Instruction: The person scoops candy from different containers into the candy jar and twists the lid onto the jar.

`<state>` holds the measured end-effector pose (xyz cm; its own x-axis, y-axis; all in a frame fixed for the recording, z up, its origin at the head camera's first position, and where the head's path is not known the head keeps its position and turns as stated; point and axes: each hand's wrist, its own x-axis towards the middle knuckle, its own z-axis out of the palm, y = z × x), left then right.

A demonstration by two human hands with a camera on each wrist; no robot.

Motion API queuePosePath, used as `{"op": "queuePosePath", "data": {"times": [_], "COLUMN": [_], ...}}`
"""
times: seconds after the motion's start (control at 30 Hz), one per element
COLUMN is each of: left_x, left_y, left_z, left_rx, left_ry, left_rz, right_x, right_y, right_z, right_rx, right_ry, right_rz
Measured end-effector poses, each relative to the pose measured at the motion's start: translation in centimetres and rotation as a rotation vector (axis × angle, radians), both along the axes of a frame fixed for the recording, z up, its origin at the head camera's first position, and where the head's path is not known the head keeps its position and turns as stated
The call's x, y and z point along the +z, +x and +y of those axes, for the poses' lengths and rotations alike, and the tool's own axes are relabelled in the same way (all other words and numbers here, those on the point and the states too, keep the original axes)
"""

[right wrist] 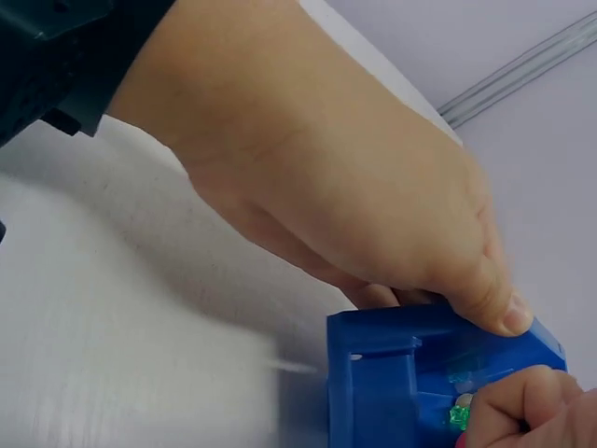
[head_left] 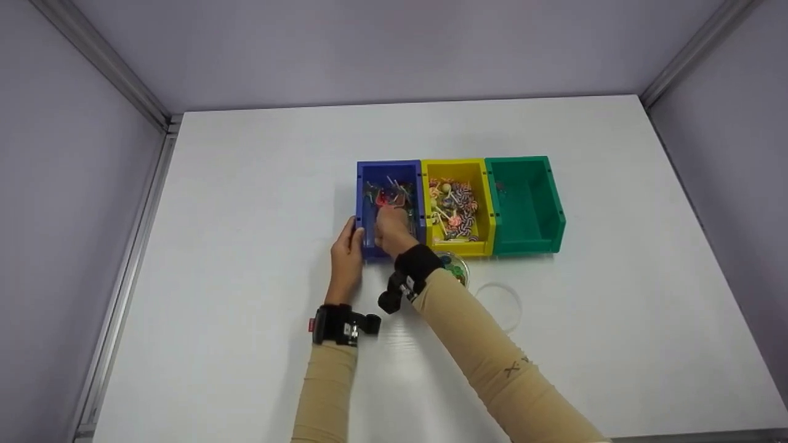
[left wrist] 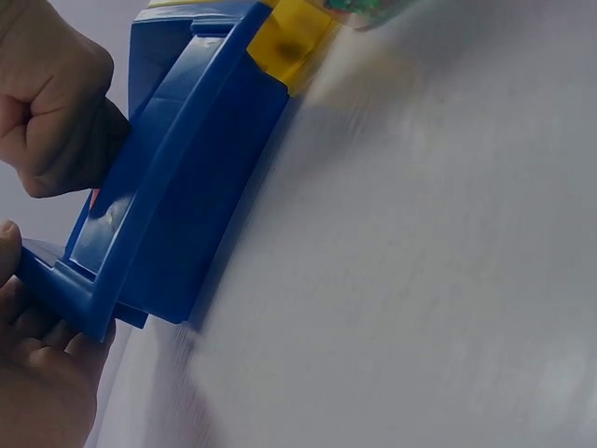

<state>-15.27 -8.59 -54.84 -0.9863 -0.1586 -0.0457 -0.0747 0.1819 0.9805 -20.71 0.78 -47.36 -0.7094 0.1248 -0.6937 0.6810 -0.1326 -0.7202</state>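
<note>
the blue bin [head_left: 389, 206] is sitting near the middle of the desk [head_left: 246, 184], at the left end of a row of three bins, and it is holding a jumble of small mixed pieces [head_left: 389, 194] too small to make out. the left hand [head_left: 348, 252] is gripping the bin's near left corner, thumb over the rim and fingers curled round the outside wall; the left wrist view is showing that hand [left wrist: 37, 373] wrapped on the blue corner [left wrist: 65, 294]. the right hand [head_left: 393, 229] is reaching down inside the bin from the near side, its fingers curled into a fist [left wrist: 51, 103]; whether it is pinching anything i cannot tell, since the fingertips are hidden. the right wrist view is showing the left hand [right wrist: 354, 187] over the blue rim [right wrist: 410, 336] and the knuckles of the right hand [right wrist: 522, 406] low in the corner.

touching the blue bin on its right is a yellow bin [head_left: 457, 206] filled with lollipops [head_left: 454, 209], and next to that a green bin [head_left: 524, 206]. just in front of the yellow bin, partly behind the right wrist, a small clear dish with green pieces [head_left: 457, 269] is lying on the desk, and a clear round lid [head_left: 502, 304] is resting nearer the front edge. both arms are wearing tan sleeves and black wrist straps.
</note>
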Motion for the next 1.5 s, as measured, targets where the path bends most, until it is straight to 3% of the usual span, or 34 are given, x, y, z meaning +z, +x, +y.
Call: {"op": "queuePosePath", "data": {"times": [0.2, 0.47, 0.67, 0.93, 1.17, 1.5], "left_x": [0.0, 0.0, -0.2, 0.0, -0.3, -0.2], "left_y": [0.0, 0.0, 0.1, 0.1, 0.0, 0.1], "left_z": [-0.1, 0.0, 0.2, -0.1, -0.1, -0.1], "left_rx": [-0.008, -0.009, -0.013, 0.003, -0.009, 0.002], "left_ry": [-0.040, 0.013, -0.004, -0.007, -0.003, 0.018], "left_rz": [0.000, -0.031, -0.035, -0.031, -0.020, -0.027], "right_x": [-0.6, -1.4, -1.7, -1.8, -1.6, -2.0], "right_y": [-0.1, 0.1, 0.1, -0.3, -0.2, -0.2], "right_z": [-0.9, -1.3, -0.7, -0.5, -0.5, -0.8], "right_rx": [0.045, -0.070, -0.003, 0.007, 0.031, 0.001], "right_ry": [0.242, 0.149, 0.287, 0.207, 0.283, 0.311], "right_rz": [-0.008, -0.030, 0.022, -0.025, -0.026, -0.002]}}
